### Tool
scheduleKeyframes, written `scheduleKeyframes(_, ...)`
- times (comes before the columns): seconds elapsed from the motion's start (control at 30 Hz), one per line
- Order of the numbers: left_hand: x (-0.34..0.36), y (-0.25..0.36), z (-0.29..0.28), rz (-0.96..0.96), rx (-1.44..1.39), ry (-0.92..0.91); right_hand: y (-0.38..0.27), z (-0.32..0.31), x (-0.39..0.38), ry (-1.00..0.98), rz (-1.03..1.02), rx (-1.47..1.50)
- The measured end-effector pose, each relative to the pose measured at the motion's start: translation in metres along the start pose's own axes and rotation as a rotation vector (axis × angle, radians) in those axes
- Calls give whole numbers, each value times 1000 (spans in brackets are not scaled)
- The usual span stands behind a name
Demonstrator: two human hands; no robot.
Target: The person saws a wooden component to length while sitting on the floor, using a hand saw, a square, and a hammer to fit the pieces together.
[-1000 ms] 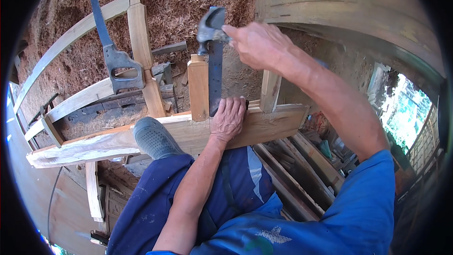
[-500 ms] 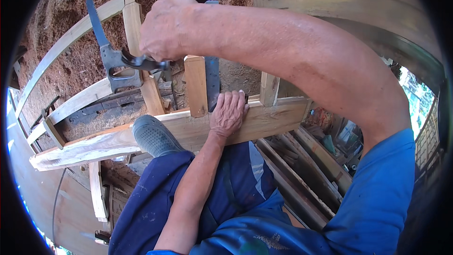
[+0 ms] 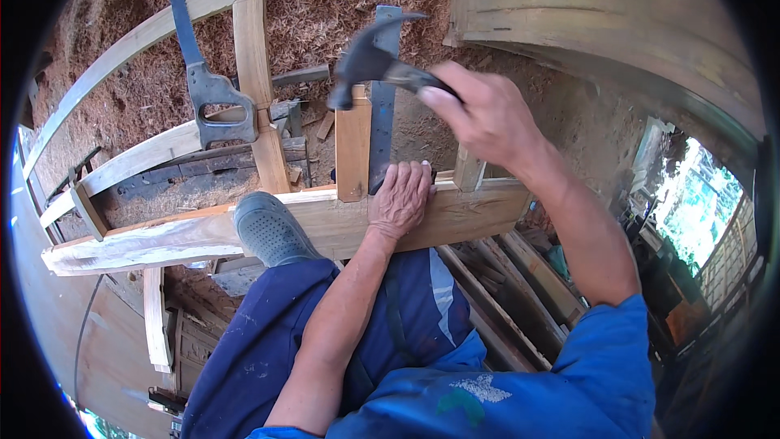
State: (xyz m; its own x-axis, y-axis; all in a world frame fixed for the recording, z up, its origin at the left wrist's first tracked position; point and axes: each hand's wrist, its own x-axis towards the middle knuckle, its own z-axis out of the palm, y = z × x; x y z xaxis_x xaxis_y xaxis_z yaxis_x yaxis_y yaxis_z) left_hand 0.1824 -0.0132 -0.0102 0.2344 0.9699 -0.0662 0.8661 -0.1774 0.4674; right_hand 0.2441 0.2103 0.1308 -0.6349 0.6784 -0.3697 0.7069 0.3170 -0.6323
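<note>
My right hand (image 3: 490, 120) grips the handle of a claw hammer (image 3: 367, 58), whose head is just above the top of a short wooden post (image 3: 353, 158). That post stands upright in a thick wooden beam (image 3: 463, 213). Beside the post rises the blue-grey metal blade of a square (image 3: 383, 126). My left hand (image 3: 400, 202) is closed over the beam's upper edge at the blade's foot, its fingers around the square's dark stock, which is mostly hidden. A grey perforated clog (image 3: 275, 232) on my foot rests on the beam.
A handsaw (image 3: 218, 106) hangs against the curved wooden frame (image 3: 253, 49) at left. Another short post (image 3: 468, 169) stands in the beam under my right wrist. Planks (image 3: 508, 293) lie below at right; wood shavings (image 3: 309, 0) cover the ground beyond.
My right hand has swung from the left to the right, bringing the hammer head from near the saw to above the post. My left hand has stayed on the square and beam.
</note>
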Motion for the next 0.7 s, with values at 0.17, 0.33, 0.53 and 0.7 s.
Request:
scheduleKeyframes(0.17, 3, 6, 0, -3, -26, -49, 70, 11, -96, 123, 412, 44)
scheduleKeyframes(0.33, -3, -1, -4, -20, -39, -104, 71, 51, -166, 57, 669, 40)
scheduleKeyframes(0.53, 5, 4, -14, 43, -4, -145, 67, 105, -208, 216, 784, 242)
scheduleKeyframes(0.7, 0, -2, -13, 22, 1, -144, 46, 132, -218, 218, 877, 211)
